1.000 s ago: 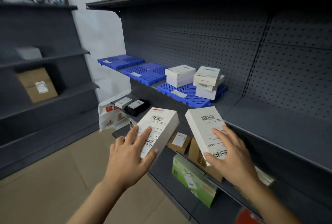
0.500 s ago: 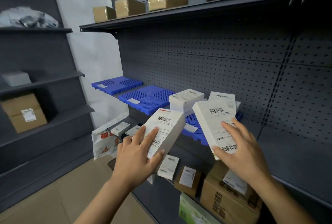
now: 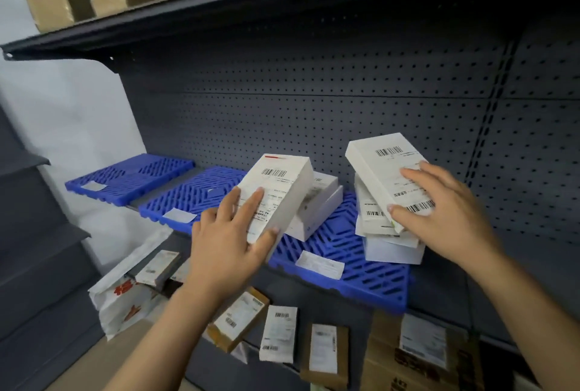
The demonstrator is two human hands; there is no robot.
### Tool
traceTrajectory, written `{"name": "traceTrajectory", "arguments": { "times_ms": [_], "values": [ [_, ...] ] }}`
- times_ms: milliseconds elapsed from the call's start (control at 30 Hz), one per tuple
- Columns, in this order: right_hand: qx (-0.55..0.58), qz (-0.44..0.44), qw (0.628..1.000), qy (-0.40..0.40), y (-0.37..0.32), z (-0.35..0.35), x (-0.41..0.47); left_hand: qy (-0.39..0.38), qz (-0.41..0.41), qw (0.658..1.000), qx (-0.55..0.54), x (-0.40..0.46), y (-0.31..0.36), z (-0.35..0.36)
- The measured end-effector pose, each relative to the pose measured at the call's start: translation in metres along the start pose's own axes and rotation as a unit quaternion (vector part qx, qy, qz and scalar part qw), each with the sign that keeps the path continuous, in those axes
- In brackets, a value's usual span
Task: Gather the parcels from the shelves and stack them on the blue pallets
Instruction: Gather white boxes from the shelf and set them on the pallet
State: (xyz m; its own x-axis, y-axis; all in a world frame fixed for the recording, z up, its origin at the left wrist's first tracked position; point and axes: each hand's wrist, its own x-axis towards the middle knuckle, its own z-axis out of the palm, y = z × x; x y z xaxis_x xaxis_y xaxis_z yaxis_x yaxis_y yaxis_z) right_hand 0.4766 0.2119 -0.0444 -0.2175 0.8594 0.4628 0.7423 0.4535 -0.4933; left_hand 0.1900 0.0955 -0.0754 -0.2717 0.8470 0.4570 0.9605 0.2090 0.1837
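Currently the right hand point(image 3: 445, 218) grips 1 white parcel point(image 3: 387, 177) directly above the stack point(image 3: 389, 240) on the blue pallet point(image 3: 361, 274), long axis running front-to-back. The left hand point(image 3: 229, 243) clamps another parcel point(image 3: 276, 193) leftward.

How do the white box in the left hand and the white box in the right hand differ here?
The left hand's box has a red stripe at its top edge; the right hand's box shows none. The left hand's box is held above the low pile, while the right hand's box meets the taller stack. Both are white, tilted, barcode-labelled.
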Motion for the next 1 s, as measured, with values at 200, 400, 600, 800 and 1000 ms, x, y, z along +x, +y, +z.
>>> {"name": "traceTrajectory", "arguments": {
  "times_ms": [200,400,600,800,1000],
  "values": [
    [-0.091,0.054,0.994,-0.022,-0.015,0.022,0.024,-0.019,0.078,0.997,-0.004,0.082,-0.005,0.025],
    [-0.183,0.064,0.981,0.011,-0.012,0.046,0.025,-0.085,0.129,0.988,0.019,0.123,-0.002,0.053],
    [-0.186,0.064,0.98,0.042,-0.01,0.051,0.02,-0.1,0.147,0.983,0.039,0.129,-0.002,0.063],
    [-0.191,0.092,0.977,0.035,-0.01,0.052,0.02,-0.122,0.164,0.978,0.028,0.135,0.001,0.06],
    [-0.188,0.11,0.976,0.009,-0.017,0.048,0.024,-0.158,0.193,0.968,0.025,0.142,0.002,0.052]
  ]
}}
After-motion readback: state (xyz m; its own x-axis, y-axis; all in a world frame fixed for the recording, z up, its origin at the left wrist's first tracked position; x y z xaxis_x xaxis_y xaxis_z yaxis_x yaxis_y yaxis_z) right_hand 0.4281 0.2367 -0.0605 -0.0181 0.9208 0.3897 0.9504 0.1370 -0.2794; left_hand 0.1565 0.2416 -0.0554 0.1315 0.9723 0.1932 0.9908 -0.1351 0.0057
